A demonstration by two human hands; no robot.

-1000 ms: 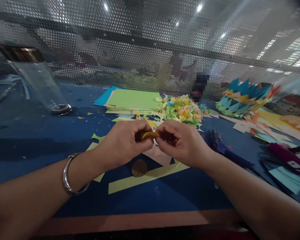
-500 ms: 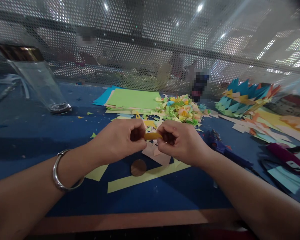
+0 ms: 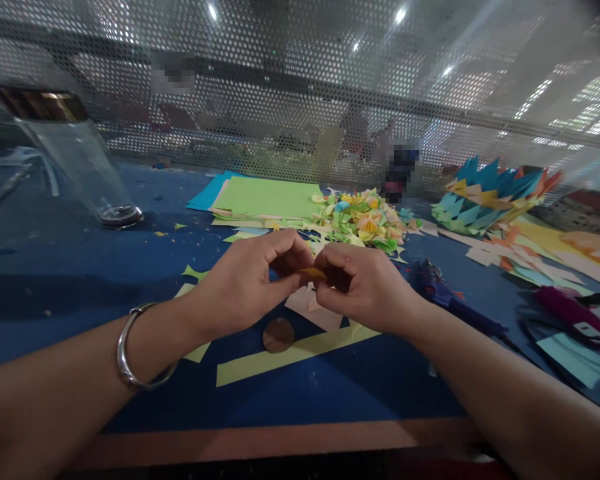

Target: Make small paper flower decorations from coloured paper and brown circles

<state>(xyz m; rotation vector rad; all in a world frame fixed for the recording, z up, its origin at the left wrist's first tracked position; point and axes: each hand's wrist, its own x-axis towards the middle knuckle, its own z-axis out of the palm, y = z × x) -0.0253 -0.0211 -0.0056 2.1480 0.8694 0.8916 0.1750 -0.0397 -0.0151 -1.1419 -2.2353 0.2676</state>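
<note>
Between the fingertips of both hands is a small piece of yellow-orange paper (image 3: 312,273), mostly covered by the fingers. My left hand (image 3: 253,283), with a silver bangle on its wrist, pinches it from the left. From the other side my right hand (image 3: 365,283) closes on it, and the two hands almost touch. Below them on the blue table lie a brown disc (image 3: 279,335), a long pale-yellow paper strip (image 3: 260,363) and a pale pink paper piece (image 3: 313,308). A heap of folded paper bits (image 3: 365,220) sits just beyond my hands.
Stacked coloured paper (image 3: 270,197) lies at the back. A glass bottle (image 3: 80,160) stands at the left. To the right are a dark blue glue gun (image 3: 455,310), a purple tool (image 3: 575,317), and a zigzag paper crown (image 3: 490,197). Perforated metal screening (image 3: 290,100) rises behind the table.
My left hand has moved right, closer to my right hand, and its fingers now cover more of the yellow-orange paper. My right hand has hardly moved.
</note>
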